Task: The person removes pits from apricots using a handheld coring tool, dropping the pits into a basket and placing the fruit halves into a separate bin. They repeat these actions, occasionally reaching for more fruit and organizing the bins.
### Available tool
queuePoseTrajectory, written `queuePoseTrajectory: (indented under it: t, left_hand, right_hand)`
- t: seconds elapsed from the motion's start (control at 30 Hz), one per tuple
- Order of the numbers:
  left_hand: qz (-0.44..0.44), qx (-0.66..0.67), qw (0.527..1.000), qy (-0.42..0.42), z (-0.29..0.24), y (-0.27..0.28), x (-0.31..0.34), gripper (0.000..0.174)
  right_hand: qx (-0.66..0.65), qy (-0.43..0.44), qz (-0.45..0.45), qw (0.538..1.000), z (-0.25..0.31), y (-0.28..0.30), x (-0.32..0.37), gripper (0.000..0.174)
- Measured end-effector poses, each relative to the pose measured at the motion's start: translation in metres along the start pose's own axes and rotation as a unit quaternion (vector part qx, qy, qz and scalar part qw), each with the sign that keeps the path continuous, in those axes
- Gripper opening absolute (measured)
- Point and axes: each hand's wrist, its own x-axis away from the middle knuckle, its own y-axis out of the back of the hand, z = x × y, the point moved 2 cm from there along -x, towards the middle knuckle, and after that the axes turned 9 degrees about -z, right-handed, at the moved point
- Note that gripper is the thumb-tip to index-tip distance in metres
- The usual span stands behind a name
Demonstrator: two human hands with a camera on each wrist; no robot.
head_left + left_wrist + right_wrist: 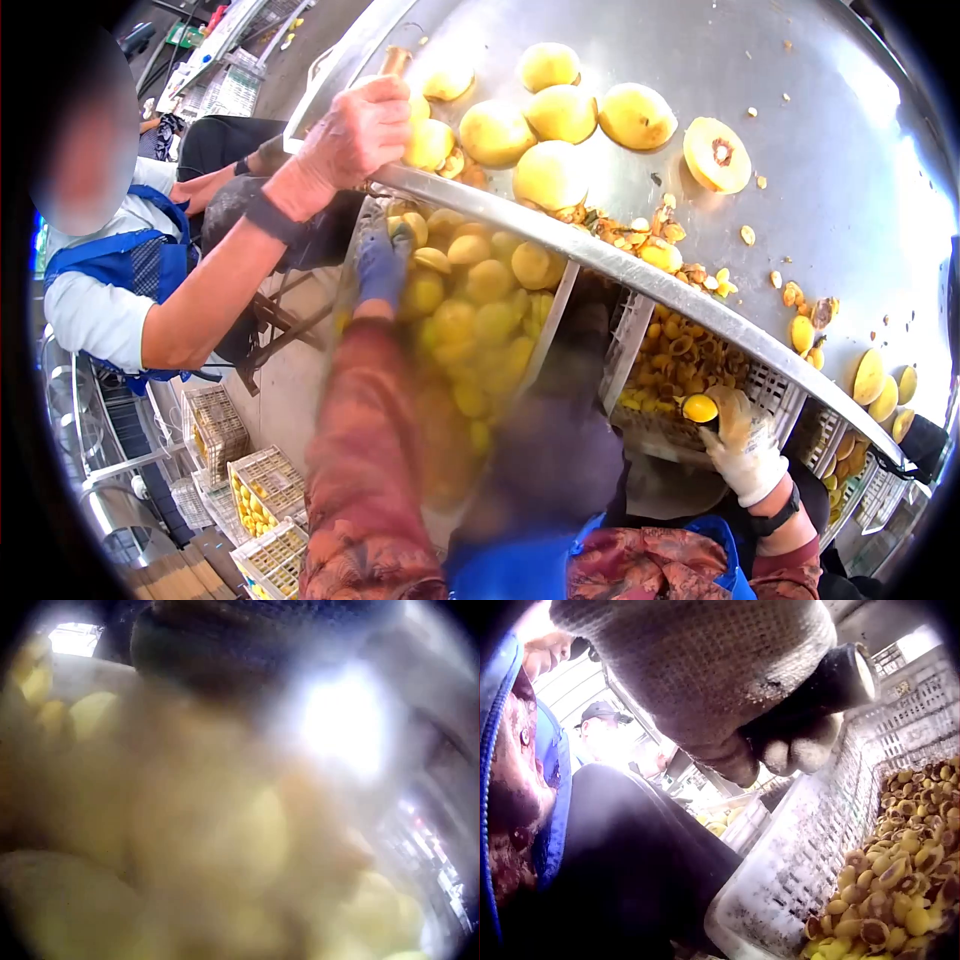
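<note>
In the head view my left hand [382, 268], in a blue glove, reaches into a crate of yellow fruit halves [490, 282]; its fingers are blurred. Blurred yellow fruit [262, 832] fills much of the left wrist view, and whether the hand holds any cannot be told. My right hand [745, 450], in a pale knit glove [712, 667], curls its fingers round a dark handle [829, 686]. Beside those fingers shows a rounded yellow piece [699, 408], above a crate of small brownish-yellow pieces [892, 885].
Several fruit halves [562, 112] and scraps lie on the metal table [640, 50], whose raised rim [600, 257] runs over the crates. Another person's hand [365, 135] grips a wooden handle [396, 62] at the left. More crates [268, 482] stand on the floor.
</note>
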Motion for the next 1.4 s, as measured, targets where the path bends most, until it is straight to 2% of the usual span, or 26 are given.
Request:
queuePoseTrajectory:
  t: [0.07,0.1,0.2,0.23,0.33,0.37,0.47,0.5,0.6,0.63,0.73,0.77,0.83,0.87,0.9,0.93,0.97,1.0,1.07,1.1,1.13,1.17,1.2,1.27,1.37,1.4]
  left_hand:
    - [0.045,-0.023,0.998,0.038,-0.001,0.001,0.004,0.057]
    - [-0.078,-0.072,0.992,-0.065,0.005,-0.011,0.007,0.055]
    - [0.092,-0.115,0.986,0.083,-0.001,-0.014,-0.015,0.052]
    - [0.036,-0.132,0.989,0.056,-0.002,-0.015,-0.015,0.049]
    - [0.163,-0.263,0.951,0.028,-0.025,0.011,-0.026,0.052]
    - [0.107,-0.295,0.948,-0.047,-0.024,0.016,-0.023,0.055]
    - [0.033,-0.133,0.991,-0.001,-0.010,0.007,-0.021,0.058]
    - [0.066,-0.063,0.996,0.017,-0.014,0.000,-0.010,0.056]
    - [0.043,-0.074,0.996,-0.010,-0.018,-0.005,0.001,0.053]
    - [0.074,-0.034,0.996,0.023,-0.017,0.000,0.004,0.051]
    - [0.085,-0.060,0.995,0.003,-0.013,-0.006,-0.002,0.051]
    - [0.121,-0.075,0.990,0.014,-0.010,-0.014,-0.010,0.052]
    - [0.128,-0.128,0.983,-0.003,-0.030,0.005,-0.009,0.054]
    - [0.130,-0.158,0.979,-0.013,-0.036,0.017,-0.005,0.055]
    - [0.035,-0.187,0.977,-0.097,-0.032,0.020,0.003,0.041]
    - [0.012,-0.140,0.986,-0.085,-0.035,0.031,0.010,0.042]
    - [-0.009,-0.093,0.993,-0.074,-0.037,0.039,0.019,0.043]
    - [-0.027,-0.046,0.997,-0.061,-0.039,0.047,0.030,0.043]
    - [-0.003,0.030,1.000,0.005,-0.053,0.076,0.054,0.041]
    - [0.014,0.072,0.997,0.033,-0.063,0.090,0.067,0.040]
    - [0.002,0.097,0.995,0.013,-0.071,0.100,0.082,0.040]
    - [-0.013,0.126,0.992,-0.008,-0.076,0.108,0.093,0.040]
    - [-0.029,0.156,0.987,-0.029,-0.085,0.114,0.095,0.040]
    - [-0.019,0.205,0.977,-0.049,-0.119,0.150,0.097,0.037]
    - [-0.058,0.241,0.956,-0.155,-0.173,0.190,0.071,0.034]
    - [-0.064,0.253,0.947,-0.185,-0.188,0.200,0.061,0.034]
  right_hand:
    - [-0.016,-0.022,0.006,1.000,0.000,-0.001,-0.003,0.042]
    - [0.008,0.031,-0.023,0.999,-0.001,-0.003,-0.004,0.048]
    - [-0.008,0.062,-0.012,0.998,0.000,-0.008,-0.006,0.047]
    - [-0.004,0.051,0.007,0.999,0.002,-0.009,-0.008,0.047]
    - [0.012,0.070,-0.020,0.997,0.001,-0.010,-0.007,0.045]
    - [0.008,0.063,-0.022,0.998,0.002,-0.008,-0.007,0.044]
    - [-0.002,0.045,-0.022,0.999,0.001,-0.006,-0.004,0.045]
    - [-0.007,0.033,-0.015,0.999,0.000,-0.007,-0.001,0.045]
    - [-0.012,0.029,-0.007,0.999,-0.002,-0.004,-0.003,0.044]
    - [-0.010,0.035,-0.013,0.999,-0.003,-0.002,-0.001,0.044]
    - [-0.028,0.035,0.002,0.999,-0.001,-0.003,-0.002,0.042]
    - [-0.025,0.035,0.008,0.999,0.004,0.002,-0.001,0.043]
    - [-0.031,0.040,0.025,0.998,0.004,0.002,0.000,0.046]
    - [-0.045,0.047,0.005,0.998,0.005,0.006,0.001,0.047]
    - [-0.059,0.055,-0.017,0.997,0.007,0.010,0.001,0.048]
    - [-0.073,0.062,-0.038,0.995,0.009,0.014,0.002,0.048]
    - [-0.093,0.045,-0.046,0.994,0.012,0.020,0.002,0.043]
    - [-0.162,0.011,-0.016,0.987,0.014,0.025,0.001,0.041]
    - [-0.295,-0.057,0.045,0.953,0.016,0.037,-0.003,0.037]
    - [-0.348,-0.157,0.083,0.920,0.006,0.020,-0.005,0.032]
    - [-0.131,-0.086,0.095,0.983,-0.014,-0.013,-0.007,0.028]
    - [0.097,-0.016,0.106,0.990,-0.035,-0.038,-0.006,0.027]
    - [0.196,0.013,0.090,0.976,-0.035,-0.041,0.002,0.023]
    - [0.035,0.038,-0.056,0.997,-0.026,-0.023,0.003,0.025]
    - [-0.018,-0.006,-0.016,1.000,-0.027,-0.006,0.005,0.027]
    - [-0.066,-0.009,-0.031,0.997,-0.026,-0.006,0.010,0.035]
